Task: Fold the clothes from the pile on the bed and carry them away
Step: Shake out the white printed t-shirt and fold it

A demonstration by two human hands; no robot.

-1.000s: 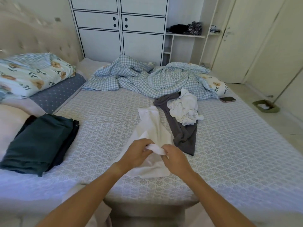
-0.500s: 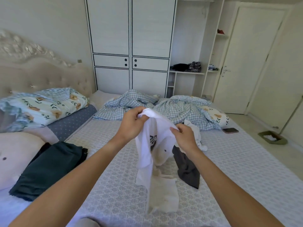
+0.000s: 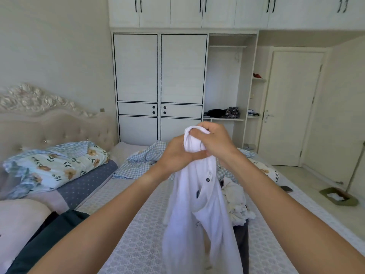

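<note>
Both hands raised at picture centre, close together. Left hand (image 3: 177, 153) and right hand (image 3: 214, 141) each curled tight round bunched top of white shirt (image 3: 199, 210); shirt hangs down toward 6 o'clock above bed (image 3: 142, 230). Remaining pile (image 3: 237, 204) at 4 o'clock on bed. Folded dark clothes (image 3: 51, 240) at 8 o'clock.

A white shirt (image 3: 199, 210) hangs bunched from both hands, its top wadded between them. Right of it, below the right arm, lies the pile (image 3: 238, 206): crumpled white cloth on dark.
</note>
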